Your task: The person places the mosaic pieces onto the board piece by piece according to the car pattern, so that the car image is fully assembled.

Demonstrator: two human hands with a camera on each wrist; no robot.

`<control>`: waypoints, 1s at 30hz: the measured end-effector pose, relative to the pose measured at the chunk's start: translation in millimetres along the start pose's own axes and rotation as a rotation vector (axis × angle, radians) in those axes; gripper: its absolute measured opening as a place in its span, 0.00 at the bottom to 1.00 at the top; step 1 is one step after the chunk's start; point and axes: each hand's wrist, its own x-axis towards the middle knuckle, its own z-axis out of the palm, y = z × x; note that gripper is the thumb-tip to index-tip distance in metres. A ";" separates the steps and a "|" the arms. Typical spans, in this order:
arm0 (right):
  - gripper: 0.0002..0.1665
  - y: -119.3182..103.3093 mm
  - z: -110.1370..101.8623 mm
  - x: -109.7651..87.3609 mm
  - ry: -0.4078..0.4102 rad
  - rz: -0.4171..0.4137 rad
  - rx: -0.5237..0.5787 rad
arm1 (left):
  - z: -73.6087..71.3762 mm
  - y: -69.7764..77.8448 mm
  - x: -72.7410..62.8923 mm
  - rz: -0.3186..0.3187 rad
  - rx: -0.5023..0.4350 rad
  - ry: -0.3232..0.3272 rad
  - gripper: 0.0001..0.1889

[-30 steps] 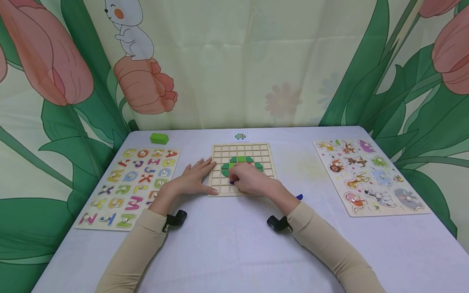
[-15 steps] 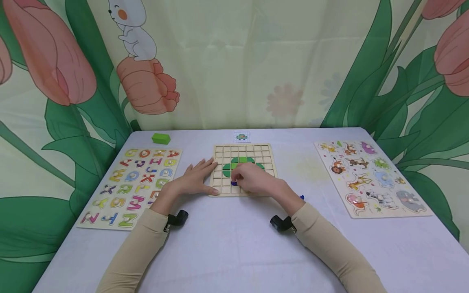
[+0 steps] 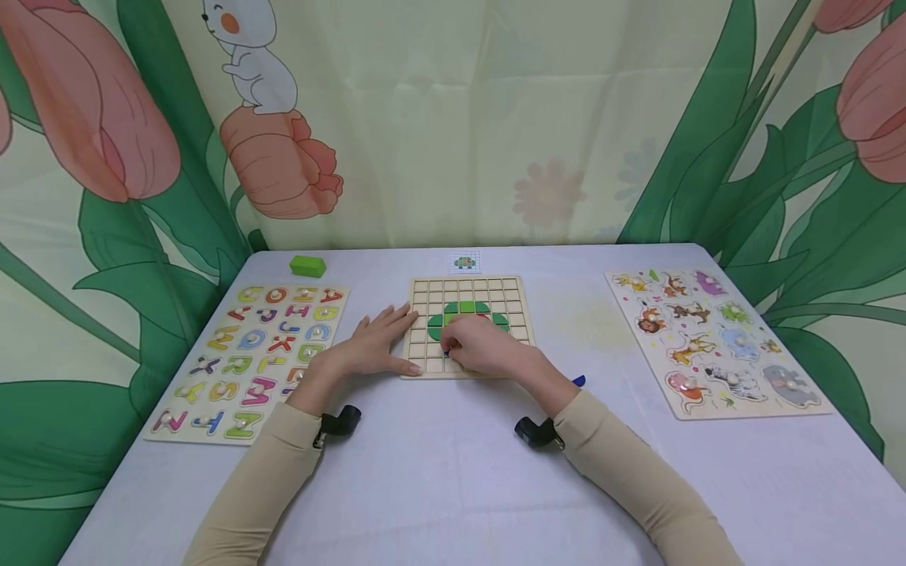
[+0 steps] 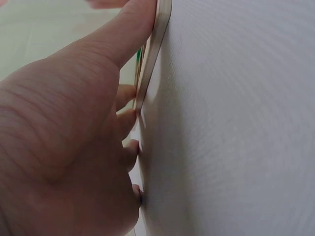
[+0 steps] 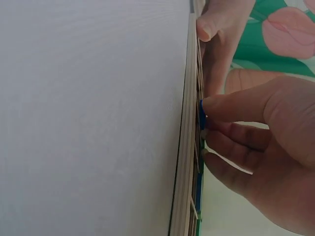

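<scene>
My left hand (image 3: pixel 375 342) rests with spread fingers on the left edge of a wooden grid board (image 3: pixel 510 287), its thumb at the near left corner. Over the middle of the board, my right hand (image 3: pixel 484 346) pinches a small blue piece (image 5: pixel 202 114). In the right wrist view the thumb presses that piece at the grid's surface, with the other fingers curled beside it. Green pieces (image 3: pixel 467 307) sit in the grid's cells beyond the right hand, along with a bit of red. That hand hides part of the pattern.
A small picture card (image 3: pixel 465 262) lies behind the board. A green block (image 3: pixel 307 266) stands at the back left. An alphabet puzzle (image 3: pixel 265 432) lies on the left, an animal puzzle (image 3: pixel 658 354) on the right. Another blue piece (image 3: pixel 579 381) lies by the right forearm.
The right fingers shift slightly on the blue piece, which showed more half a second ago and is now mostly covered. The left hand stays in place on the board.
</scene>
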 end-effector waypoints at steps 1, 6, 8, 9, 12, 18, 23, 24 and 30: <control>0.10 -0.4 -0.2 0.7 -0.001 0.004 -0.005 | -0.3 -0.2 0.0 0.001 0.000 0.002 0.58; 0.11 -1.2 -1.5 2.3 -0.008 0.019 -0.004 | -1.0 -1.0 0.2 0.002 -0.001 0.005 0.58; 0.11 -1.1 -1.4 1.9 -0.013 0.020 0.002 | -1.1 -0.8 -0.1 0.002 -0.005 0.004 0.58; 0.11 -1.1 -1.3 1.6 -0.015 0.022 0.005 | -0.8 -1.0 0.0 0.002 -0.006 0.004 0.58; 0.11 -0.8 -0.8 0.2 -0.019 0.017 0.005 | -0.4 -0.4 -0.1 0.003 -0.006 0.002 0.58; 0.12 0.0 -3.1 -5.3 -0.013 0.002 0.006 | 0.2 1.0 -0.3 -0.002 0.003 -0.006 0.58; 0.13 0.5 -8.7 -10.1 -0.005 0.010 0.019 | -0.7 1.8 -1.2 -0.003 0.002 -0.004 0.58; 0.13 0.8 -9.6 -11.1 -0.003 0.011 0.024 | -0.8 1.9 -1.3 -0.005 0.000 -0.004 0.58; 0.13 7.9 -14.9 -21.9 -0.001 0.037 0.048 | -0.5 2.5 -1.4 -0.006 -0.005 -0.009 0.58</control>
